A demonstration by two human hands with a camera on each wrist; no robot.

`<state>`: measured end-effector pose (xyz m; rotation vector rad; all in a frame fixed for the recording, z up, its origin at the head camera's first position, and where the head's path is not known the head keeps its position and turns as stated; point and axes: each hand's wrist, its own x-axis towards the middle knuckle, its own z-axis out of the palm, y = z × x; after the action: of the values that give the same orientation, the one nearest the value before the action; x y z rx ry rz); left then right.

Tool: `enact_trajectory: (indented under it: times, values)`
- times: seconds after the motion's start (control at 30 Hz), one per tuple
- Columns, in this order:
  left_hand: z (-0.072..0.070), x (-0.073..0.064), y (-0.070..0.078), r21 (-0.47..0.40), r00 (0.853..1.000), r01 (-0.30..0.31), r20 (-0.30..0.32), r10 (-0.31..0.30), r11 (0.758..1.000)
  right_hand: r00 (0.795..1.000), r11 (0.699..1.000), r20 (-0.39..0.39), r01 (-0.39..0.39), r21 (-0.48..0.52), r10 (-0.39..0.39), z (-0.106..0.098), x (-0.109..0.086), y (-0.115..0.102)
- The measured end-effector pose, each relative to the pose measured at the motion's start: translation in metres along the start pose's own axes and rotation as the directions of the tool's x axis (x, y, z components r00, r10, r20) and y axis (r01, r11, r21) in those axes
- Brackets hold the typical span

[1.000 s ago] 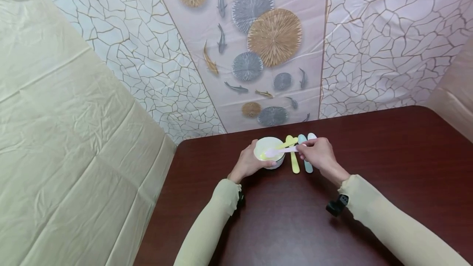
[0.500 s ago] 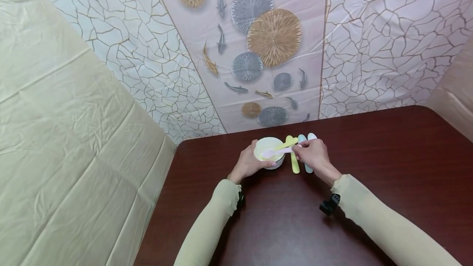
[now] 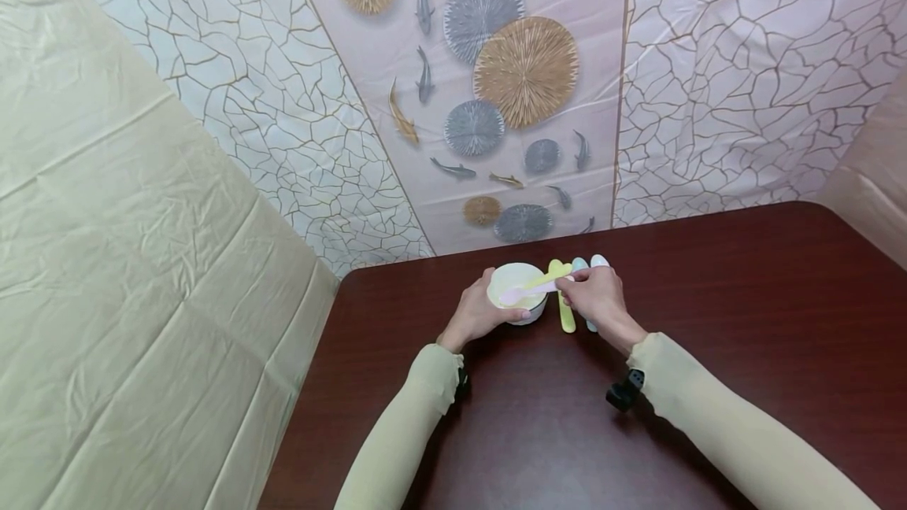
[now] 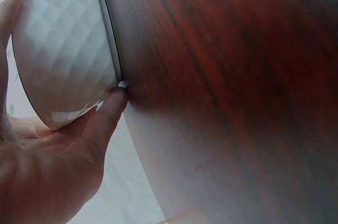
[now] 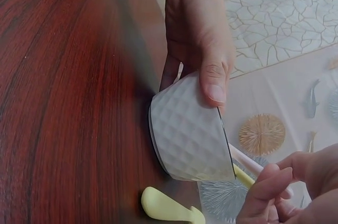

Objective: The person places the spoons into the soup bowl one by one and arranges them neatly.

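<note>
A white bowl (image 3: 512, 277) with a dark rim and a diamond-patterned outside (image 5: 187, 129) stands upright near the table's far edge. My left hand (image 3: 476, 312) grips it, thumb at the near rim (image 5: 215, 84) and fingers round the side. The right hand (image 3: 602, 301) pinches the handle of a pale pink spoon (image 3: 542, 288), its head inside the bowl. A yellow spoon (image 3: 549, 277) leans over the bowl's right rim, close to those fingers; whether they touch it I cannot tell. What lies under the pink spoon's head is too small to make out.
Right of the bowl, another yellow spoon (image 3: 567, 316), a light blue spoon (image 3: 579, 264) and a whitish spoon (image 3: 598, 260) lie side by side, the last two partly behind the right hand. A patterned cloth wall (image 3: 524, 179) rises behind the dark red table (image 3: 538, 431).
The right hand has shifted left with the pink spoon, its fingers now closer to the bowl's rim. The left hand and the bowl have stayed put.
</note>
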<state>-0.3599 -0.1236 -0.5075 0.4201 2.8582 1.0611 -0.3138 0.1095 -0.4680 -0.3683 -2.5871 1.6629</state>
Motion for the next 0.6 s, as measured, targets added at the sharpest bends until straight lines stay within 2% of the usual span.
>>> enact_trajectory:
  times: [0.3,0.6]
  values:
    - [-0.0014,0.0010,0.0004,-0.013,1.000,-0.002,0.000,0.002,1.000,1.000,1.000,0.011,-0.004,0.015,0.004,0.0038,0.0001,-0.0006]
    - [-0.0004,-0.0010,0.0006,-0.013,1.000,0.007,-0.001,-0.007,1.000,0.998,0.998,0.021,-0.054,0.044,0.053,0.0047,0.0023,0.0006]
